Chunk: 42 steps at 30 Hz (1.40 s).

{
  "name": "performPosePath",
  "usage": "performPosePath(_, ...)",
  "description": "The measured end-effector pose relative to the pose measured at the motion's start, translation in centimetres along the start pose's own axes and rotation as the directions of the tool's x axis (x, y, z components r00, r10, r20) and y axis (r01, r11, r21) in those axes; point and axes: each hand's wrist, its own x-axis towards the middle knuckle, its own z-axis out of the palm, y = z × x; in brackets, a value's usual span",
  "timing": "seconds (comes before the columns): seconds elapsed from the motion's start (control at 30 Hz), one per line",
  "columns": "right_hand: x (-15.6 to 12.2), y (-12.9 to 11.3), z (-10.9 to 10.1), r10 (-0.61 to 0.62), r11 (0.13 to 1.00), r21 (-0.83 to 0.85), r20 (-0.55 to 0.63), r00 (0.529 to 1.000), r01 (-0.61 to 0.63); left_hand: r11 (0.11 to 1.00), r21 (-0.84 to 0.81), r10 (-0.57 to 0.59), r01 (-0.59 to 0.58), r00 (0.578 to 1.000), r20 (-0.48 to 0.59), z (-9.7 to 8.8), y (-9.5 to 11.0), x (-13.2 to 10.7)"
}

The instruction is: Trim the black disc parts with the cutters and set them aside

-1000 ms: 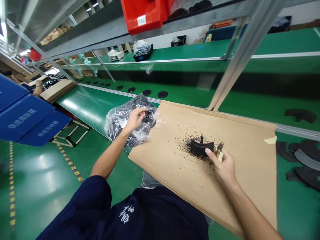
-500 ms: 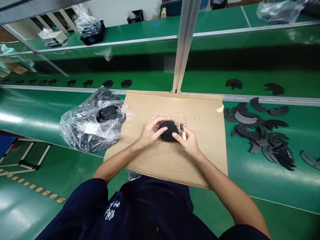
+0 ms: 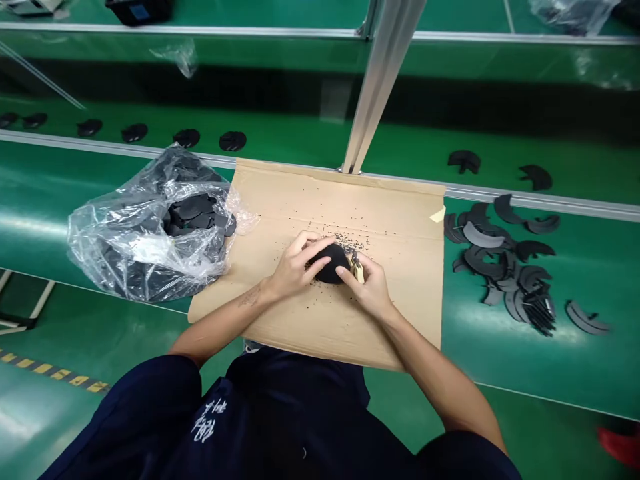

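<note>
My left hand (image 3: 295, 267) grips the left side of a round black plastic disc (image 3: 331, 267), with fingers over its top. My right hand (image 3: 373, 288) is closed around small pliers with pale yellow handles (image 3: 358, 270), probably nippers. Their dark metal head is at the disc's right edge, and my right thumb rests against the disc. Whether the jaws are biting on it I cannot make out. Beneath lies a cardboard sheet (image 3: 285, 327), sprinkled with tiny black scraps (image 3: 350, 240), thickest just beyond the disc.
To the left, a clear plastic bag (image 3: 135, 250) holds many black pieces (image 3: 195, 213). Curved black parts (image 3: 500, 260) are heaped at the right. Several dark discs (image 3: 233, 141) line the bench behind. A metal post (image 3: 377, 87) rises behind the cardboard.
The view has shifted closer and downward. The disc now looks tilted, showing a smoother face, and my left fingers reach further across it. Both hands keep their hold.
</note>
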Motion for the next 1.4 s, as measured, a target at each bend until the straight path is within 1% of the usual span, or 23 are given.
performPosePath(0.07, -0.1, -0.1, 0.0, -0.01, 1.0, -0.018, -0.003, 1.0, 0.01, 0.994, -0.066, -0.087, 0.088, 0.996, 0.008, 0.0, 0.2, 0.0)
performPosePath(0.1, -0.1, -0.1, 0.0, -0.018, 0.999, -0.03, 0.0, 1.0, 0.018, 0.982, -0.119, -0.143, 0.145, 0.989, 0.029, 0.0, 0.2, 0.0)
performPosePath(0.17, -0.1, -0.1, 0.0, -0.038, 0.997, -0.066, 0.01, 0.999, 0.039, 0.934, -0.239, -0.246, 0.264, 0.964, 0.101, 0.0, 0.3, 0.0)
performPosePath(0.23, -0.2, -0.1, -0.1, -0.071, 0.991, -0.11, 0.01, 0.997, 0.072, 0.884, -0.321, -0.301, 0.339, 0.94, 0.162, 0.0, 0.3, 0.0)
performPosePath(0.3, -0.2, -0.1, -0.2, -0.125, 0.978, -0.169, -0.013, 0.992, 0.121, 0.88, -0.339, -0.29, 0.333, 0.942, 0.17, 0.0, 0.2, -0.1)
performPosePath(0.4, 0.0, 0.0, -0.5, -0.25, 0.93, -0.282, -0.021, 0.968, 0.235, 0.927, -0.31, -0.171, 0.212, 0.973, 0.152, 0.0, 0.4, -0.3)
performPosePath(0.47, 0.1, 0.2, -0.6, -0.371, 0.875, -0.33, 0.014, 0.928, 0.355, 0.941, -0.306, -0.103, 0.144, 0.984, 0.147, 0.0, 0.6, -0.4)
performPosePath(0.53, 0.2, 0.3, -0.7, -0.507, 0.801, -0.345, 0.042, 0.861, 0.489, 0.933, -0.335, -0.092, 0.13, 0.988, 0.127, -0.1, 0.8, -0.3)
performPosePath(0.6, 0.2, 0.5, -0.7, -0.614, 0.725, -0.354, 0.057, 0.787, 0.592, 0.916, -0.377, -0.107, 0.137, 0.989, 0.101, -0.2, 1.0, -0.2)
performPosePath(0.67, 0.1, 0.7, -0.7, -0.675, 0.669, -0.365, 0.067, 0.735, 0.647, 0.907, -0.396, -0.12, 0.141, 0.99, 0.077, -0.3, 1.2, 0.0)
performPosePath(0.77, -0.1, 0.8, -0.7, -0.71, 0.631, -0.377, 0.072, 0.701, 0.678, 0.911, -0.387, -0.128, 0.145, 0.989, 0.07, -0.5, 1.3, 0.2)
performPosePath(0.83, -0.2, 0.8, -0.7, -0.72, 0.621, -0.376, 0.071, 0.69, 0.687, 0.917, -0.38, -0.103, 0.119, 0.993, 0.061, -0.5, 1.3, 0.3)
performPosePath(0.9, -0.2, 0.9, -0.7, -0.723, 0.618, -0.374, 0.075, 0.687, 0.691, 0.926, -0.372, -0.051, 0.06, 0.998, 0.033, -0.4, 1.2, 0.3)
performPosePath(1.0, -0.2, 1.0, -0.7, -0.705, 0.628, -0.385, 0.087, 0.704, 0.677, 0.94, -0.342, 0.001, 0.001, 1.0, 0.004, -0.4, 1.1, 0.3)
performPosePath(1.1, -0.2, 1.2, -0.8, -0.682, 0.64, -0.397, 0.1, 0.725, 0.658, 0.944, -0.33, 0.011, -0.015, 1.0, -0.014, -0.4, 1.1, 0.3)
performPosePath(1.23, -0.2, 1.4, -0.7, -0.675, 0.662, -0.353, 0.104, 0.731, 0.661, 0.948, -0.317, 0.021, -0.034, 0.999, -0.045, -0.4, 1.3, 0.3)
performPosePath(1.4, -0.2, 1.4, -0.4, -0.675, 0.677, -0.324, 0.082, 0.733, 0.66, 0.947, -0.32, 0.006, -0.007, 1.0, -0.005, -0.5, 1.1, 0.2)
